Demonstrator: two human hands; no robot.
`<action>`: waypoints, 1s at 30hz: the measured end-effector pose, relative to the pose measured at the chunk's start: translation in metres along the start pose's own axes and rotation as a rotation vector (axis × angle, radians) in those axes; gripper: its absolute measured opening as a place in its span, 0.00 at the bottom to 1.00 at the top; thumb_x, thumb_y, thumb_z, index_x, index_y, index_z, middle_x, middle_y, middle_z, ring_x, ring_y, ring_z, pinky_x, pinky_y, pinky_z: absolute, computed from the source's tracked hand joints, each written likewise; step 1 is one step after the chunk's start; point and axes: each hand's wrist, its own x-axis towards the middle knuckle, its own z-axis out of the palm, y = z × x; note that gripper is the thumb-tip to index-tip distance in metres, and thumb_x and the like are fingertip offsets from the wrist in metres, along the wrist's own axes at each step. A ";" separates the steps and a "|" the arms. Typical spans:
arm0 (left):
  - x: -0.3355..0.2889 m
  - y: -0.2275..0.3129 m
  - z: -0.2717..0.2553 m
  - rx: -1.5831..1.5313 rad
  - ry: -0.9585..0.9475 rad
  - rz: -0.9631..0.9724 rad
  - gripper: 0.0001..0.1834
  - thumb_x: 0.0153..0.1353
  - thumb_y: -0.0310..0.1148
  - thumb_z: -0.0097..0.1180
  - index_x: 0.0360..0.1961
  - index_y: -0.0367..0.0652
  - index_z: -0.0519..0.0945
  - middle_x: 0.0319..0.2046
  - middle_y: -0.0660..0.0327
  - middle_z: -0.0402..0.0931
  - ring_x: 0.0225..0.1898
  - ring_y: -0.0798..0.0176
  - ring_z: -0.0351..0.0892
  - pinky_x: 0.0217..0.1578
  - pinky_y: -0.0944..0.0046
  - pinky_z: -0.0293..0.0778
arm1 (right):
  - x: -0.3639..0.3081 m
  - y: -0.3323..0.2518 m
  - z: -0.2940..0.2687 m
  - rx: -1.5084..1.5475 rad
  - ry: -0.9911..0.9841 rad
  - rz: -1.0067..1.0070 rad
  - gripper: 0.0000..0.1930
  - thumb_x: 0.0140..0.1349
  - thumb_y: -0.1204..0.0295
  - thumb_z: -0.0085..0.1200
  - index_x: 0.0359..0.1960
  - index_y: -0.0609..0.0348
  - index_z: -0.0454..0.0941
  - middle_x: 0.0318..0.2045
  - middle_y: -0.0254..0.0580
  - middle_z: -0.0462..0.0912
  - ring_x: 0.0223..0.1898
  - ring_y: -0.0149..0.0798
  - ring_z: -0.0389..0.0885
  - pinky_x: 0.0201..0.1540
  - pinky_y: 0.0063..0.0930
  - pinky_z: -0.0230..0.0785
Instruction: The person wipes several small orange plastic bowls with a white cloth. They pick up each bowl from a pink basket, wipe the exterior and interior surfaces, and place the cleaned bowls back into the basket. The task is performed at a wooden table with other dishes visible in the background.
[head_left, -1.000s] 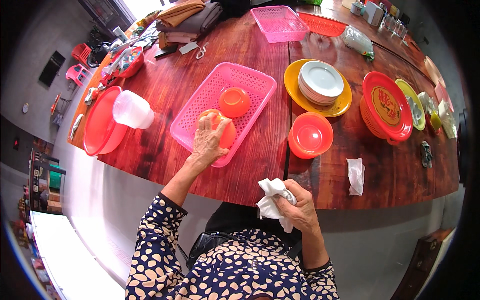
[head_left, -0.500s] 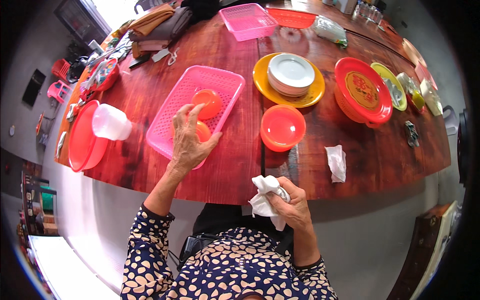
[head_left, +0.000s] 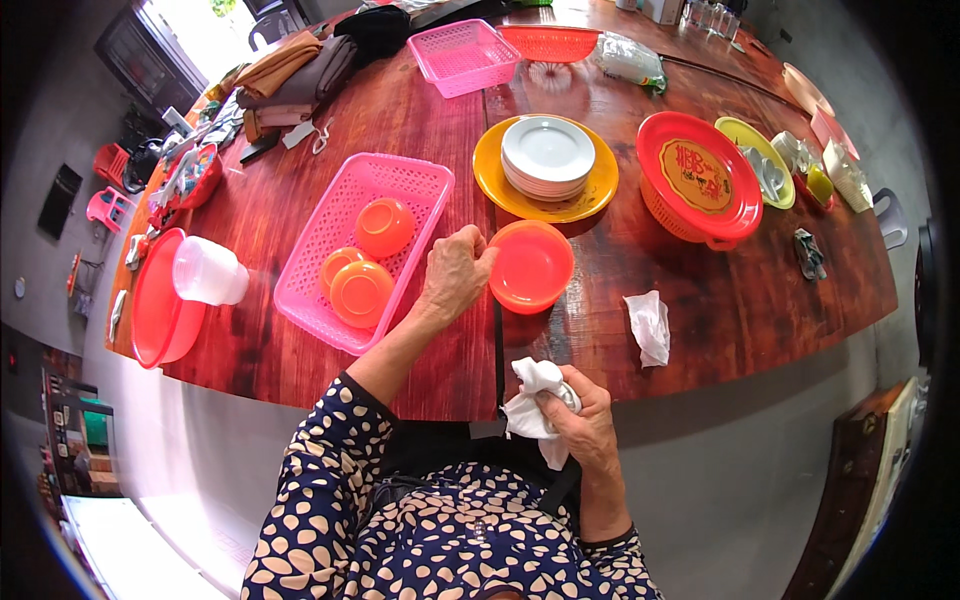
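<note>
At the left rim of the orange bowl (head_left: 533, 265), my left hand (head_left: 458, 268) is closed, its thumb on the edge and its other fingers curled and partly hidden. The bowl looks like the top of a small stack. My right hand (head_left: 585, 418) grips a crumpled white cloth (head_left: 536, 384) in front of the table's near edge. Left of my left hand stands a pink perforated basket (head_left: 425, 178). Inside it lie three small orange bowls, one of them an upturned bowl (head_left: 361, 294). Behind the bowl stack, white plates (head_left: 547, 150) are piled on a yellow plate (head_left: 490, 170).
A red basin (head_left: 150, 310) with a white plastic tub (head_left: 208, 272) stands at the left edge. To the right are a red lidded basket (head_left: 700, 180) and a crumpled white tissue (head_left: 648, 328). Another pink basket (head_left: 465, 60) and folded cloths (head_left: 300, 75) are farther back.
My left hand has left the bowls in the pink basket and moved right to the orange bowl stack. My right hand keeps the white cloth. The view has shifted slightly.
</note>
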 end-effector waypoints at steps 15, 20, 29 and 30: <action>-0.031 -0.009 -0.025 -0.725 -0.018 -0.224 0.03 0.66 0.26 0.47 0.38 0.39 0.68 0.32 0.57 0.78 0.28 0.71 0.78 0.23 0.68 0.72 | 0.012 -0.028 0.012 0.106 0.247 -0.176 0.11 0.62 0.78 0.55 0.46 0.65 0.77 0.35 0.32 0.80 0.37 0.24 0.77 0.41 0.20 0.71; -0.078 0.004 -0.018 -1.257 -0.079 -0.376 0.12 0.64 0.25 0.52 0.48 0.38 0.67 0.38 0.56 0.79 0.34 0.68 0.81 0.32 0.69 0.79 | 0.027 -0.032 0.035 -0.421 0.254 -0.741 0.18 0.52 0.78 0.59 0.46 0.67 0.75 0.44 0.50 0.76 0.41 0.44 0.78 0.44 0.34 0.71; -0.120 0.005 -0.038 -1.427 -0.319 -0.347 0.20 0.61 0.26 0.58 0.53 0.41 0.70 0.45 0.61 0.77 0.45 0.69 0.78 0.45 0.67 0.77 | 0.050 -0.049 0.067 -0.643 0.092 -0.939 0.17 0.46 0.79 0.60 0.41 0.66 0.78 0.43 0.50 0.74 0.41 0.49 0.74 0.43 0.37 0.69; -0.123 0.004 -0.036 -1.420 -0.319 -0.384 0.18 0.62 0.25 0.56 0.54 0.41 0.71 0.44 0.62 0.77 0.43 0.71 0.78 0.44 0.68 0.78 | 0.058 -0.051 0.063 -0.537 0.027 -0.874 0.16 0.49 0.79 0.60 0.42 0.66 0.78 0.43 0.50 0.75 0.42 0.47 0.75 0.43 0.35 0.69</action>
